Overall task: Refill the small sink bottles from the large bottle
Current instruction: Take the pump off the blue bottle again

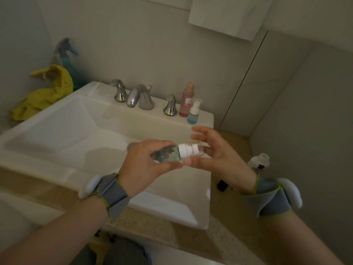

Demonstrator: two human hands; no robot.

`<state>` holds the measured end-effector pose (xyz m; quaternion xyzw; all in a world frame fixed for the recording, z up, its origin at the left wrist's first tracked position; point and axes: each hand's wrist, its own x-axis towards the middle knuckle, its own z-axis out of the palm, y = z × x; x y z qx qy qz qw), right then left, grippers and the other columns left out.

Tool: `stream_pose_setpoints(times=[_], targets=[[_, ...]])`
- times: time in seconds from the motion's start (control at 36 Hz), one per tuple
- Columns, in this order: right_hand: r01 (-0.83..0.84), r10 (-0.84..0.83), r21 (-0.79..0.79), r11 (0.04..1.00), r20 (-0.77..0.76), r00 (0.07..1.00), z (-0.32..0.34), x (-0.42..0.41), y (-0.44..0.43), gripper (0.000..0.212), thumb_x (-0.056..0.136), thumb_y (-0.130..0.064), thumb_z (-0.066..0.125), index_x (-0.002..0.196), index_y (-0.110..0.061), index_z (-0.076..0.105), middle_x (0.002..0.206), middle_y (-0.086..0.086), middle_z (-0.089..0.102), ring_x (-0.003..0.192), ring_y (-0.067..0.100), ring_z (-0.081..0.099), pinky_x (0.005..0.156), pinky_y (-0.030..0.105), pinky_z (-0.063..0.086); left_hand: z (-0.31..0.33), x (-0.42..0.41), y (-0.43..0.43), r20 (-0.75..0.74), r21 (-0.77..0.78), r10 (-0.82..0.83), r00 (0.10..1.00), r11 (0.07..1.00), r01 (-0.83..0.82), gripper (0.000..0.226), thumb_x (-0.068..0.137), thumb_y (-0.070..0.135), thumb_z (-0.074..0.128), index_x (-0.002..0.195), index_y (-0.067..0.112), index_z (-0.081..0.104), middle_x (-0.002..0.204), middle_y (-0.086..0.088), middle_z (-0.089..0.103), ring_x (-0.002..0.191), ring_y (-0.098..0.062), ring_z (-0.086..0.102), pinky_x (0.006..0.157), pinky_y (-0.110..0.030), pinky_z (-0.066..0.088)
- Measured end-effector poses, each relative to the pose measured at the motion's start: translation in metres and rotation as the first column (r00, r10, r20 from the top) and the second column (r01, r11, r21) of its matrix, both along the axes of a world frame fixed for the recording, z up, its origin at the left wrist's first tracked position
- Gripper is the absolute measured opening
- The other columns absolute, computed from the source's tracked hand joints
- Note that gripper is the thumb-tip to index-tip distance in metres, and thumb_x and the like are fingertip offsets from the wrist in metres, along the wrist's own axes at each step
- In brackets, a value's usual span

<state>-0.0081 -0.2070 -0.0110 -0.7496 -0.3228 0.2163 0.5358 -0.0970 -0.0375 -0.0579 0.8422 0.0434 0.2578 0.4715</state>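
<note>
Your left hand (145, 165) grips the small bottle (171, 155) sideways above the sink (172, 207), teal liquid low inside; your right hand (215, 155) sits half-open round its white cap (186, 150), and I cannot tell if it holds; the cap is on, so its refill looks yet to come; the blue bottle (193, 116) waits on the ledge.

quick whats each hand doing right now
Left hand: grips the small bottle.
Right hand: at its white cap, fingers spread; grip cannot be told.
</note>
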Motion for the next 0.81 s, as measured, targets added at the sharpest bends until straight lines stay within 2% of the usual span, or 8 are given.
stream_pose_setpoints(times=[0.17, 0.22, 0.31, 0.47, 0.56, 0.64, 0.72, 0.81], targets=[[0.113, -0.112, -0.175, 0.978, 0.017, 0.994, 0.005, 0.000, 0.003, 0.040, 0.090, -0.038, 0.055, 0.096, 0.002, 0.060, 0.078, 0.011, 0.064, 0.062, 0.021, 0.062, 0.054, 0.029, 0.053, -0.003, -0.002, 0.001, -0.001, 0.184, 0.047, 0.999, 0.982, -0.046, 0.045, 0.058, 0.052, 0.080, 0.098, 0.032, 0.070, 0.077, 0.024, 0.060, 0.081, -0.004, 0.050, 0.071, -0.015, 0.040], [0.015, -0.015, -0.147, 0.989, 0.000, 1.000, 0.006, 0.005, -0.001, 0.025, 0.086, -0.012, 0.065, 0.107, -0.002, 0.058, 0.093, 0.008, 0.062, 0.077, 0.015, 0.061, 0.062, 0.025, 0.055, -0.003, -0.002, 0.002, -0.003, 0.184, 0.064, 0.998, 0.981, -0.063, 0.044, 0.059, 0.045, 0.084, 0.099, 0.031, 0.070, 0.076, 0.028, 0.057, 0.081, 0.005, 0.048, 0.070, -0.010, 0.036], [-0.062, 0.049, -0.152, 0.987, -0.087, 0.995, 0.009, 0.010, -0.008, 0.067, 0.072, -0.017, 0.077, 0.130, -0.023, 0.045, 0.125, -0.001, 0.051, 0.109, 0.014, 0.058, 0.089, 0.032, 0.055, -0.005, -0.003, 0.003, -0.006, 0.155, 0.078, 0.997, 0.985, -0.076, 0.047, 0.057, 0.049, 0.082, 0.100, 0.032, 0.069, 0.078, 0.031, 0.057, 0.083, 0.011, 0.048, 0.068, -0.010, 0.036], [0.080, -0.093, -0.224, 0.971, -0.051, 0.994, 0.006, -0.001, 0.000, 0.045, 0.091, -0.041, 0.051, 0.103, 0.002, 0.058, 0.083, 0.016, 0.065, 0.064, 0.020, 0.062, 0.058, 0.031, 0.054, -0.007, -0.001, 0.000, -0.013, 0.166, 0.053, 0.998, 0.985, -0.050, 0.048, 0.057, 0.049, 0.081, 0.099, 0.030, 0.071, 0.082, 0.029, 0.060, 0.088, 0.004, 0.048, 0.069, -0.007, 0.034], [-0.035, 0.023, -0.158, 0.987, -0.077, 0.997, 0.008, 0.002, -0.005, 0.036, 0.085, -0.006, 0.063, 0.119, -0.004, 0.051, 0.109, 0.017, 0.059, 0.086, 0.019, 0.061, 0.070, 0.027, 0.056, -0.007, -0.001, 0.000, -0.022, 0.171, 0.064, 0.998, 0.984, -0.059, 0.049, 0.057, 0.048, 0.084, 0.100, 0.030, 0.071, 0.085, 0.029, 0.060, 0.090, 0.001, 0.048, 0.069, -0.008, 0.035], [-0.075, 0.042, -0.171, 0.982, -0.190, 0.981, 0.008, 0.004, -0.009, 0.067, 0.075, -0.022, 0.073, 0.133, -0.021, 0.040, 0.125, 0.005, 0.050, 0.106, 0.020, 0.061, 0.080, 0.029, 0.057, -0.009, -0.001, 0.000, -0.018, 0.177, 0.061, 0.998, 0.983, -0.056, 0.051, 0.055, 0.052, 0.081, 0.100, 0.031, 0.071, 0.086, 0.031, 0.059, 0.092, 0.002, 0.048, 0.069, -0.010, 0.036], [0.034, -0.075, -0.237, 0.971, -0.167, 0.983, 0.005, -0.001, -0.003, 0.061, 0.077, -0.053, 0.057, 0.118, -0.009, 0.053, 0.105, 0.010, 0.062, 0.079, 0.021, 0.068, 0.068, 0.030, 0.059, -0.008, -0.001, -0.002, -0.005, 0.185, 0.049, 0.999, 0.982, -0.047, 0.051, 0.056, 0.056, 0.073, 0.099, 0.029, 0.072, 0.085, 0.029, 0.060, 0.090, 0.004, 0.048, 0.071, -0.009, 0.036], [0.062, -0.087, -0.186, 0.981, -0.130, 0.988, 0.000, -0.001, -0.002, 0.041, 0.095, -0.033, 0.049, 0.101, 0.006, 0.058, 0.081, 0.015, 0.061, 0.059, 0.017, 0.058, 0.054, 0.026, 0.052, -0.007, -0.001, -0.003, -0.008, 0.191, 0.055, 0.998, 0.980, -0.052, 0.049, 0.057, 0.053, 0.075, 0.100, 0.029, 0.072, 0.084, 0.027, 0.061, 0.090, 0.003, 0.048, 0.070, -0.009, 0.036]])
